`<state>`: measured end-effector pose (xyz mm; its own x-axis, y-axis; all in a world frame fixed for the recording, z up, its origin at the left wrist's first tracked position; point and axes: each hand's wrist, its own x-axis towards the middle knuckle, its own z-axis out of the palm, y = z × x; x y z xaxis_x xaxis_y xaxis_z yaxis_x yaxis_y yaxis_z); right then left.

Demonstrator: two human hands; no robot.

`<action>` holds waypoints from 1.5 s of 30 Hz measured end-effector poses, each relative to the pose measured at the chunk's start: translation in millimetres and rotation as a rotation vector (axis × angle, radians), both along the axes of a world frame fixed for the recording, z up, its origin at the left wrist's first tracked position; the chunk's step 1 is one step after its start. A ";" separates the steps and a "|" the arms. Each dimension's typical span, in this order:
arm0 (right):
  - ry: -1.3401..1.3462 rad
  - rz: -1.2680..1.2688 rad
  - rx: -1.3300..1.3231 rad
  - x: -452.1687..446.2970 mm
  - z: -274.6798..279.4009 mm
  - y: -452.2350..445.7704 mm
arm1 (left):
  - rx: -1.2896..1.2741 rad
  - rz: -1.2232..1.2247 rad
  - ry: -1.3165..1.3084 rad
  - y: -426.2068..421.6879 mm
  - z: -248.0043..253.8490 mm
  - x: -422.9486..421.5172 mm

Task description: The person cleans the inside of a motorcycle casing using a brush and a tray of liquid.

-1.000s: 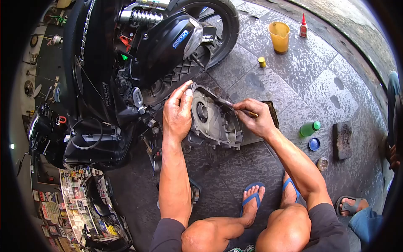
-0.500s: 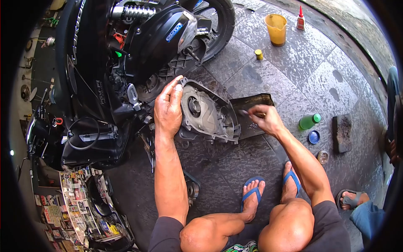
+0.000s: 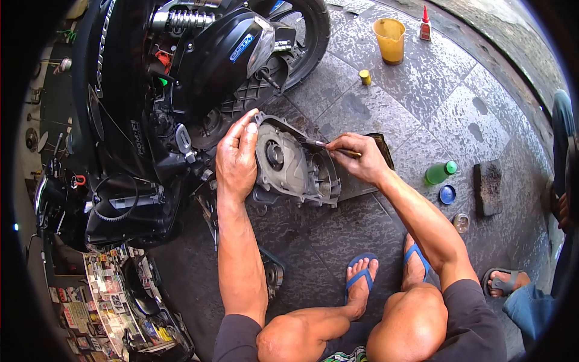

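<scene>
A grey metal engine casing [image 3: 295, 163] with a round opening stands tilted in the middle of the view. My left hand [image 3: 237, 158] grips its left edge, fingers along the rim and thumb on the near side. Between the fingertips of my right hand [image 3: 360, 158] is a small brush [image 3: 325, 145], its tip at the upper right rim of the casing. Behind that hand lies a dark flat tray [image 3: 381, 151], partly hidden by the casing and the hand.
A black scooter [image 3: 199, 78] stands at the upper left. On the tiles are a yellow jug [image 3: 389, 42], a red-capped bottle [image 3: 425, 27], a yellow cap [image 3: 365, 77], a green bottle [image 3: 440, 172], a blue lid [image 3: 447, 194] and a dark block [image 3: 487, 188]. Another person's foot [image 3: 506, 282] is at right.
My right hand moved the brush from the casing rim out over the dark tray, then back to the rim. My left hand still holds the casing; the whole view has shifted slightly.
</scene>
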<state>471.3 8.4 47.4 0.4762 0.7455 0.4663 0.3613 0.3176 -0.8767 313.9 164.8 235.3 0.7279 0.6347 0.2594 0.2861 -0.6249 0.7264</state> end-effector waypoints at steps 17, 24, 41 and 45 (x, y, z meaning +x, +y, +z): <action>-0.031 -0.064 -0.496 8.8 -60.6 -43.5 | -0.101 -0.043 -0.063 -3.2 -6.2 -1.4; 0.193 0.044 -0.144 4.2 -17.9 -30.4 | -0.127 -0.039 -0.048 0.3 -8.8 -2.5; -0.091 0.034 0.027 4.2 -13.4 -2.9 | -0.128 -0.076 -0.045 9.2 -8.8 -9.0; -0.106 0.038 -0.200 5.0 -30.2 -3.7 | -0.034 -0.081 0.027 12.6 -6.8 -13.8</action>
<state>476.3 4.8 17.2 0.4020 0.8446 0.3536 0.4459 0.1566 -0.8813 300.1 177.4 228.5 0.7837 0.5816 0.2180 0.2556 -0.6218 0.7403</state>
